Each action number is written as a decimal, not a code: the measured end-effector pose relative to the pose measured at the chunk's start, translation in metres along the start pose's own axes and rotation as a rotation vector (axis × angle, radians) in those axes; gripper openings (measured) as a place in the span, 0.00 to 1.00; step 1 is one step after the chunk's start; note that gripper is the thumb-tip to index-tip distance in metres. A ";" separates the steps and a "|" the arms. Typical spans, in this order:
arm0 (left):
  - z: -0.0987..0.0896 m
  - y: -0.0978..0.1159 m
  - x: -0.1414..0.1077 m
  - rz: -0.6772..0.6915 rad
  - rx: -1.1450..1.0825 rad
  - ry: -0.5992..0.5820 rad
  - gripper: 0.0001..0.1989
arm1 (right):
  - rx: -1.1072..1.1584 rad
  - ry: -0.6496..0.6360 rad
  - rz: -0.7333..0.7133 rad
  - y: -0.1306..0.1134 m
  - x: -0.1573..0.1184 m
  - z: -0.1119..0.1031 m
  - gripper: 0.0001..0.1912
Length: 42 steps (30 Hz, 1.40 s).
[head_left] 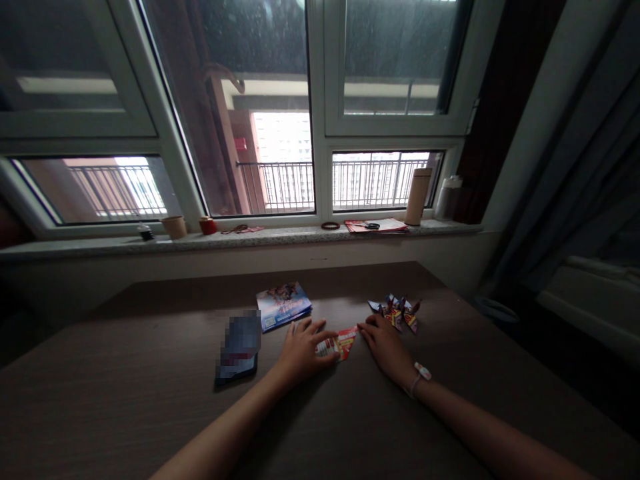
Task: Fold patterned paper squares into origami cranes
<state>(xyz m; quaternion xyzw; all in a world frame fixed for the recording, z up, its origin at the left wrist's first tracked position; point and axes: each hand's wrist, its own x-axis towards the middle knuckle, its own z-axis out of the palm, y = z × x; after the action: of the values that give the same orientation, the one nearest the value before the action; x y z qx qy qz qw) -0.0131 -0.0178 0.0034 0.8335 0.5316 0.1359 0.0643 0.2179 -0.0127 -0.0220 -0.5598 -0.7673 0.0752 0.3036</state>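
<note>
On the brown table lies a small piece of red, white and yellow printed paper [346,343], folded to a point on its right side. My left hand [303,348] holds it from the left, thumb at the lower edge and the fingers arched over the upper part. At the paper's right tip, my right hand [384,341] has its fingers closed together around the corner; the exact pinch is too small to make out. A cluster of folded paper pieces [395,311] with pointed ends sits just beyond my right hand.
A blue printed booklet [283,305] lies beyond my left hand, with a phone [238,348] left of it. The windowsill [295,236] carries a paper cup [174,227], a red container [207,225], scissors [371,226] on papers, and a tan flask [418,196].
</note>
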 end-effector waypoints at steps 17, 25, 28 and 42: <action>-0.002 0.002 0.000 -0.009 0.002 -0.024 0.23 | -0.029 0.025 -0.005 -0.008 0.006 -0.008 0.13; -0.002 0.003 -0.001 0.008 0.004 -0.014 0.22 | -0.049 0.028 0.013 -0.012 0.008 -0.009 0.12; -0.002 0.002 0.000 0.006 -0.005 -0.013 0.22 | -0.054 0.010 0.034 -0.013 0.009 -0.009 0.11; 0.003 -0.001 0.000 0.009 0.009 -0.006 0.22 | -0.086 -0.058 0.068 -0.020 0.003 -0.012 0.22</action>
<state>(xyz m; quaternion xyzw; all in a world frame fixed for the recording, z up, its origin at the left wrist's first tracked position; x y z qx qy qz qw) -0.0129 -0.0168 -0.0001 0.8367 0.5282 0.1311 0.0615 0.2072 -0.0201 -0.0024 -0.5957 -0.7589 0.0686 0.2539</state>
